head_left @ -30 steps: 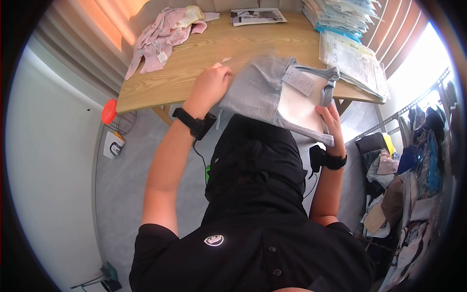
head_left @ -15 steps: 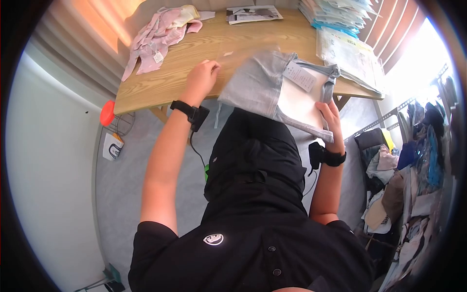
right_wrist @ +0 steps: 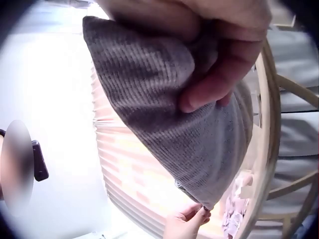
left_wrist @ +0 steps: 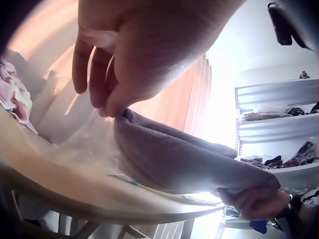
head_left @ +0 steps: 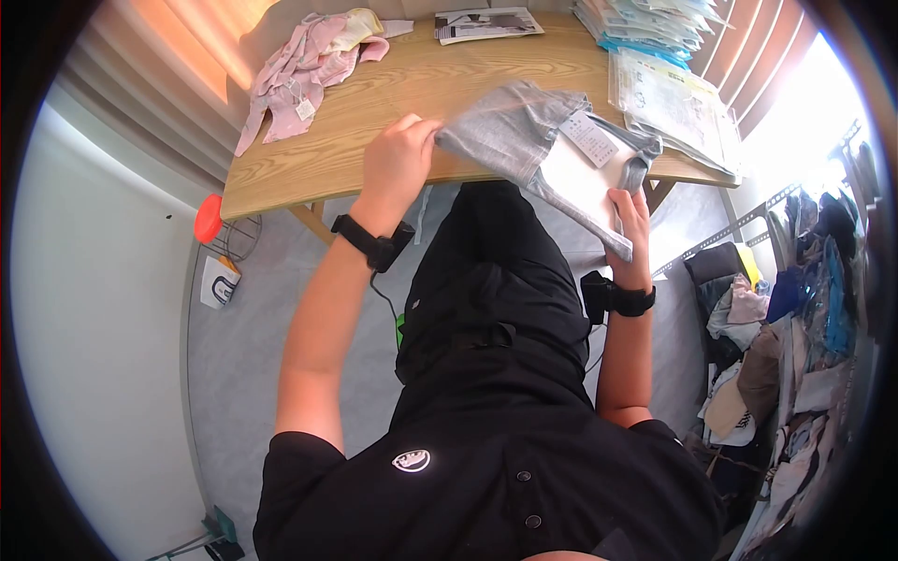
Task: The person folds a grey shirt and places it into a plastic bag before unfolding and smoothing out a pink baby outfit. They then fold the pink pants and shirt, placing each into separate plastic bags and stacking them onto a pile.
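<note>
A folded grey garment (head_left: 500, 140) with a white panel is held between both hands over the table's front edge. A printed hang tag (head_left: 589, 140) lies on its upper part. My left hand (head_left: 398, 159) pinches the garment's left corner between thumb and fingertips, as the right wrist view also shows. Thin clear plastic (left_wrist: 87, 144) hangs beside those fingers in the left wrist view. At the opposite end my right hand (head_left: 631, 224) grips the garment's edge, thumb on the near face. Up close, the cloth (right_wrist: 149, 99) there is finely ribbed.
On the wooden table (head_left: 393, 84) lie a pink garment (head_left: 304, 75) at back left and a printed sheet (head_left: 486, 25) at the back. Plastic-packed items (head_left: 673, 107) are stacked at right. A rack of clothes (head_left: 814, 309) stands at far right.
My left hand, earlier apart from the garment on its left, has moved right and taken hold of its corner. The garment's left end has risen, and the whole piece slants down toward the right hand.
</note>
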